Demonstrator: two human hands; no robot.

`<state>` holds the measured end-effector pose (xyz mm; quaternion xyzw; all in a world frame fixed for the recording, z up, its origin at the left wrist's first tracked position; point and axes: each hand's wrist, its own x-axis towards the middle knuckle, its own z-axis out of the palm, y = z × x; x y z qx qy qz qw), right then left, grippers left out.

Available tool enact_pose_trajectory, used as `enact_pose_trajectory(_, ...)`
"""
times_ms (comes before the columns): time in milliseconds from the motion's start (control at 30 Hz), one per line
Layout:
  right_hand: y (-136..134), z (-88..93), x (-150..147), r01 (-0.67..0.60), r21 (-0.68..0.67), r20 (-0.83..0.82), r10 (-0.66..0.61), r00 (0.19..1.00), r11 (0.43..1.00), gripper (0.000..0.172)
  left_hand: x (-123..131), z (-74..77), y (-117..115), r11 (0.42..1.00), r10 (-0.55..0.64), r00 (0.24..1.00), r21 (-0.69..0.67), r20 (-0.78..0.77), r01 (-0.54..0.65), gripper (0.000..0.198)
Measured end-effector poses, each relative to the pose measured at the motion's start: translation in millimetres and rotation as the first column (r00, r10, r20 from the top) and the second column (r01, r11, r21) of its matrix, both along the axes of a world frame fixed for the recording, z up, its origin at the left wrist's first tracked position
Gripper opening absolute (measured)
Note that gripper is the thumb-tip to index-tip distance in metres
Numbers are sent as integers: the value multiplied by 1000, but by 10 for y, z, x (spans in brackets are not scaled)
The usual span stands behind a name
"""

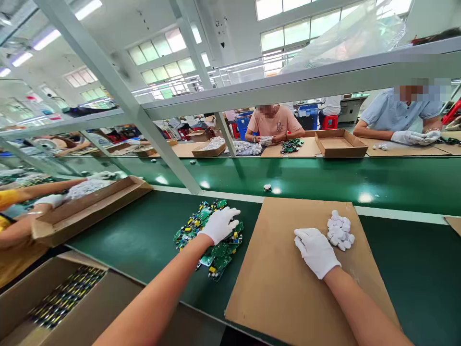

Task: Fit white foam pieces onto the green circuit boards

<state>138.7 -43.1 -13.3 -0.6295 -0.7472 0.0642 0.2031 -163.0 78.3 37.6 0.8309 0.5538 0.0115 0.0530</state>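
My left hand, in a white glove, lies on a heap of green circuit boards on the green bench, its fingers stretched out over them. My right hand, also gloved, rests flat on a brown cardboard sheet with its fingers together and slightly bent, holding nothing I can see. A small pile of white plastic parts sits on the cardboard just right of that hand, close to its fingertips.
A green conveyor belt runs behind the bench with one small white part on it. A cardboard box of boards stands lower left. A co-worker's gloved hands work over a cardboard tray at left. Two people sit opposite with boxes.
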Motion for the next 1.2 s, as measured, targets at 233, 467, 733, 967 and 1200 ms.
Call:
enact_pose_trajectory(233,-24,11,-31,-156,13,-6,156,988,988,31,-67,-60,105,995,-38,993,-101,-116,27,52)
enact_pose_trajectory(467,-22,-58,34,-12,20,49,11,999,1000,47,31,-12,207,990,-81,993,-126,-80,71,28)
enact_pose_trajectory(733,-2,-35,-23,-39,-39,118,43,992,999,56,3,44,191,1000,-11,998,-22,57,13,8)
enact_pose_trajectory(967,86,-48,148,151,4,99,-151,984,989,44,157,92,197,980,183,527,-115,830,-159,17)
enact_pose_trajectory(1200,86,31,179,233,71,79,-238,968,970,24,932,171,-236,804,577,-171,-519,798,292,24)
